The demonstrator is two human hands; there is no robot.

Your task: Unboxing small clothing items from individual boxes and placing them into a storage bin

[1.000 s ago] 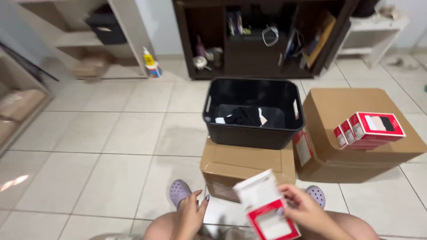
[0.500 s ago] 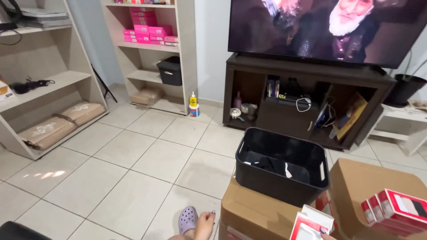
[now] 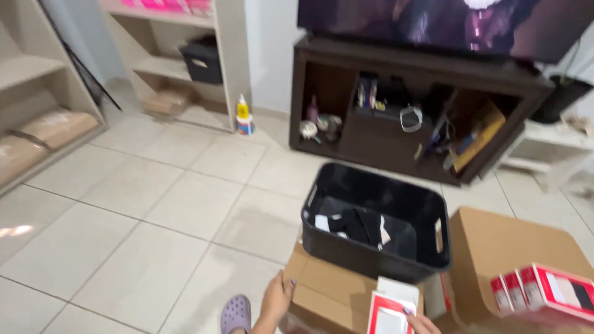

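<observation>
Just in front of the black plastic bin (image 3: 377, 226), my right hand (image 3: 422, 323) pinched the red-and-white carton (image 3: 391, 309) by a corner, risking a slip, while my left hand (image 3: 276, 299) lay open-fingered on the brown cardboard box (image 3: 328, 291).

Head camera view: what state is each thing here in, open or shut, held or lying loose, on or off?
Black plastic bin: open-topped, dark clothing inside, resting on a cardboard box.
Cardboard box under the bin: shut, left hand touching it.
Red and white box: upright, held by the right hand.
Large cardboard box: shut, three red boxes lying on top.
Television: on.
Glue bottle: upright on the floor.
</observation>
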